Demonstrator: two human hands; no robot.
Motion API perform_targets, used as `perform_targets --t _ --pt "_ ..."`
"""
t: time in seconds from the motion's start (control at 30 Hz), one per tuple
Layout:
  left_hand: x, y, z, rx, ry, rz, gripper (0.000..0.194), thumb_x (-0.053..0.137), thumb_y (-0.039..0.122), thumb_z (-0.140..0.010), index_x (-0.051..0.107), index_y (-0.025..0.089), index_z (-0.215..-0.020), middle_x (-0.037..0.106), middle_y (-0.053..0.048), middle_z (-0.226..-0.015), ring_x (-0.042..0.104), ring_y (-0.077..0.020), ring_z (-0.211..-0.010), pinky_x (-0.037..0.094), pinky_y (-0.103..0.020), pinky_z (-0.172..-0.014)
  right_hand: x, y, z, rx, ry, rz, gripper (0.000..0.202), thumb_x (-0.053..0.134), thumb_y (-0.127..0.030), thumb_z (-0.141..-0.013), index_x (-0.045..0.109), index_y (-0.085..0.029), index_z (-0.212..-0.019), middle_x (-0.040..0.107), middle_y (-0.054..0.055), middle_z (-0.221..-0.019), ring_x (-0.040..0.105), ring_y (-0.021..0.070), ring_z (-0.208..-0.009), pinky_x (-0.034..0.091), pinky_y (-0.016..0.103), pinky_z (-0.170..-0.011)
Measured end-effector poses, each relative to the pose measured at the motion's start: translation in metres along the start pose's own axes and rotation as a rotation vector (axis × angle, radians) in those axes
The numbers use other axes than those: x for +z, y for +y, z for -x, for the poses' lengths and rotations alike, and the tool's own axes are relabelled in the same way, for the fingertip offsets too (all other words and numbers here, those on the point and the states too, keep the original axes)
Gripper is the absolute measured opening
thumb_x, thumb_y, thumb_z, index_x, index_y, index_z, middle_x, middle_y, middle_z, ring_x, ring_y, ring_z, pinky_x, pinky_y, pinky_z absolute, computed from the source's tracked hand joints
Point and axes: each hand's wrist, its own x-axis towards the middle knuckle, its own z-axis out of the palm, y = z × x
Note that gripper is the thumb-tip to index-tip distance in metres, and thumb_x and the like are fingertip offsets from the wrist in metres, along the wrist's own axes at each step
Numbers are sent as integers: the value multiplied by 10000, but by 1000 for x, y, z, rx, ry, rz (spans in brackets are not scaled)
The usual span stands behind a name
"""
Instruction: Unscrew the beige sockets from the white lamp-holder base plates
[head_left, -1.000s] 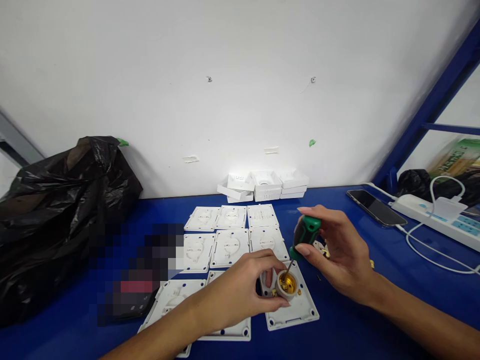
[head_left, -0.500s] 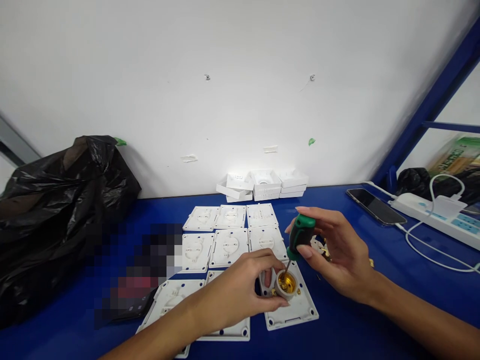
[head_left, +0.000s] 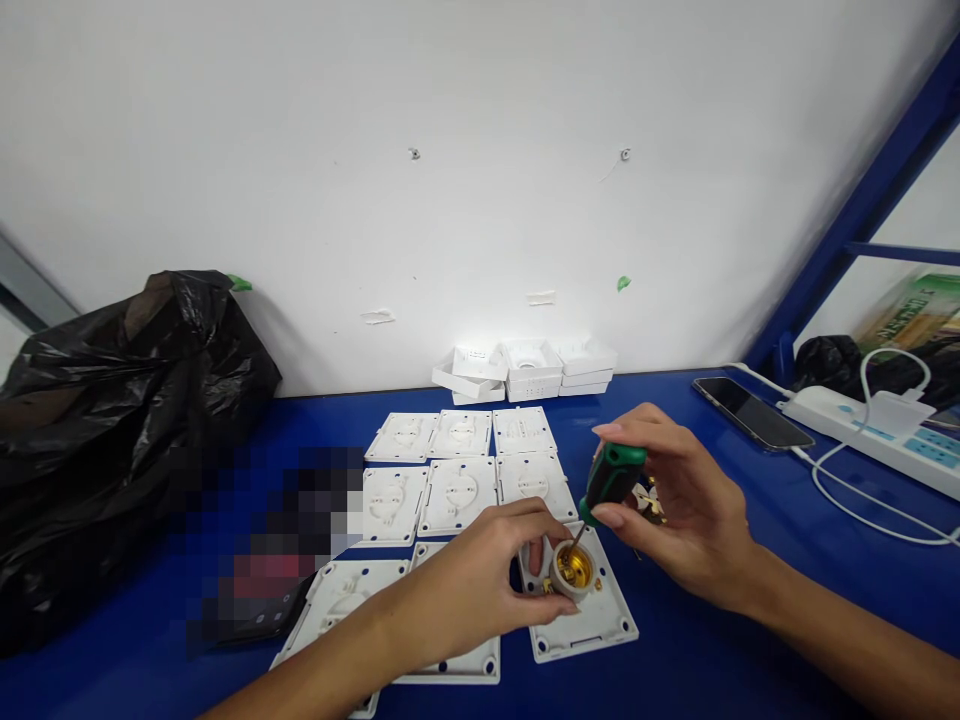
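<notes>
Over one white plate (head_left: 609, 612), left hand (head_left: 487, 575) clamps one brass-lined socket (head_left: 576, 569), right hand (head_left: 686, 510) one screwdriver (head_left: 613, 475)

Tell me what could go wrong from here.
The screwdriver enters the gold-lined socket at a slant, so it might slip and scratch the inside. The left hand grips the socket close to the tool, so a slip might jab it. The left forearm crosses over nearby white plates, so a shift might knock them out of line.

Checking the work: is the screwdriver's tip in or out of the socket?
In: the screwdriver tilts, its shaft ending inside the gold-lined socket.
</notes>
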Motion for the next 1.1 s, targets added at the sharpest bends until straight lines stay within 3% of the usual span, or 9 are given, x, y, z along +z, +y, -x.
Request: perform_targets --t 0.17,0.4,0.57,0.7,0.83,0.97,1.1 --pt "0 -1 0 -5 0 14 294 866 311 -819 693 229 -1042 627 3 -989 585 -166 -839 449 -267 -753 0 -3 -2 93 -68 40 601 564 -133 -1000 439 -375 -1535 638 73 -1137 610 239 -978 544 427 -767" --pt "0 -1 0 12 11 -8 307 873 279 -811 699 225 -1058 635 1 -991 588 -171 -864 448 -268 -777 1 -1 -4 -21 -13 1 624 731 -82 -885 564 -354 -1422 628 31 -1020 561 187 -829 499 319 -593" --pt "0 0 0 -3 1 1 300 868 314 -815 701 226 -1048 631 -5 -1004 594 -183 -878 455 -276 -787 -2 -4 -4 68 -86 9 599 553 -113 -997 444 -367 -1529 643 76 -1228 616 230 -1068 564 397 -775" --pt "-1 0 0 -11 -4 -6 317 872 311 -810 708 232 -1069 634 -8 -1003 596 -187 -881 461 -289 -828 -2 -3 -5 10 -23 26 554 669 -127 -940 572 -375 -1425 601 57 -1148 604 215 -993 540 328 -648" --pt "-1 -1 1 -11 -5 0 301 867 322 -815 708 234 -1055 634 -10 -998 596 -191 -887 464 -291 -836 0 -2 -5 94 -69 13 563 547 -147 -1012 461 -385 -1514 622 72 -1265 614 227 -1051 565 377 -743" --pt "0 -2 1 -7 -2 2 316 859 335 -825 705 232 -1082 627 -11 -987 600 -186 -867 466 -279 -790 1 -2 -3 63 -53 -5 571 651 -144 -958 517 -383 -1459 592 42 -1113 583 190 -903 538 331 -664" --pt "0 -1 0 9 -8 -25 280 849 327 -838 702 228 -1055 633 -8 -981 596 -192 -888 458 -284 -796 1 -4 -3 99 -73 -10 570 594 -136 -987 472 -375 -1490 589 57 -1164 584 205 -989 554 359 -741"
